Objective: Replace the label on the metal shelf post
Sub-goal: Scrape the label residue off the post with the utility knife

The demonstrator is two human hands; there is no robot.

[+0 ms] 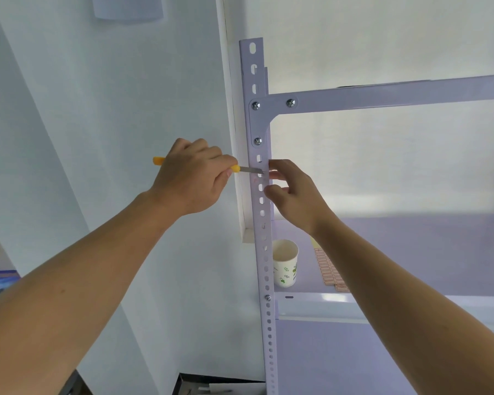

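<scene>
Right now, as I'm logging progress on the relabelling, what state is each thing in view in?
left hand: grips the knife.
knife: blade out, tip against the shelf post.
right hand: fingers and thumb hold the post's right edge.
shelf post: upright, bolted; faint pinkish trace by the blade.
paper cup: upright on the shelf, looks empty.
label sheet: flat on the shelf, beside the cup.

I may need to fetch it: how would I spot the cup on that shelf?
Find the tall white perforated shelf post. On the shelf board just right of it stands a paper cup. It is white with green leaf prints, unlike the flat sheet of red-edged labels lying beside it.
</scene>
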